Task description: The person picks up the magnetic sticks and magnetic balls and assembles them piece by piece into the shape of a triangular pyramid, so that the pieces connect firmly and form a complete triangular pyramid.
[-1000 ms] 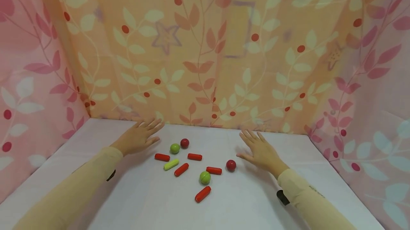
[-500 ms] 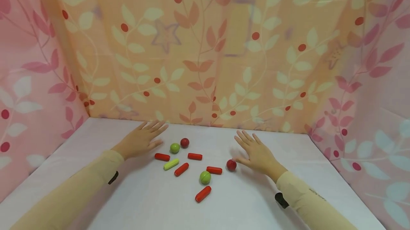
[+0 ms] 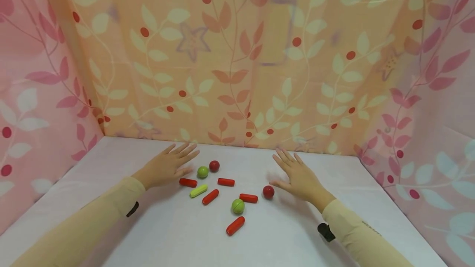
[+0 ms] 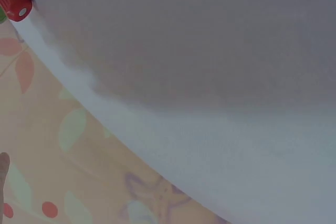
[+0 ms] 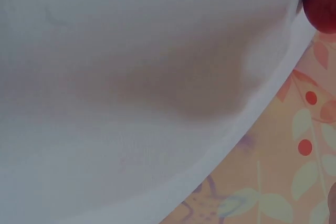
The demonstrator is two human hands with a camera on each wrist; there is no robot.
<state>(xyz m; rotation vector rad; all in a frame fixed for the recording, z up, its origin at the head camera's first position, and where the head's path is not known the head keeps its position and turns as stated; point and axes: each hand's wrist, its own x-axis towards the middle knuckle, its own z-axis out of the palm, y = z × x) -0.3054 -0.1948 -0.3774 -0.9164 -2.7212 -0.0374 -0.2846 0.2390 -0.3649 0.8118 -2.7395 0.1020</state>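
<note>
Left hand (image 3: 166,170): fingers spread, holding nothing, toward table's (image 3: 174,234) far edge, just beside red stick (image 3: 188,183) and near green ball (image 3: 202,171). Right hand (image 3: 301,179): fingers spread, also holding nothing, toward far right corner; thumb close to red ball (image 3: 268,192), contact unclear. Yellow-green stick (image 3: 198,191), other red sticks (image 3: 210,197), second green ball (image 3: 238,206) lie mid-table.
</note>
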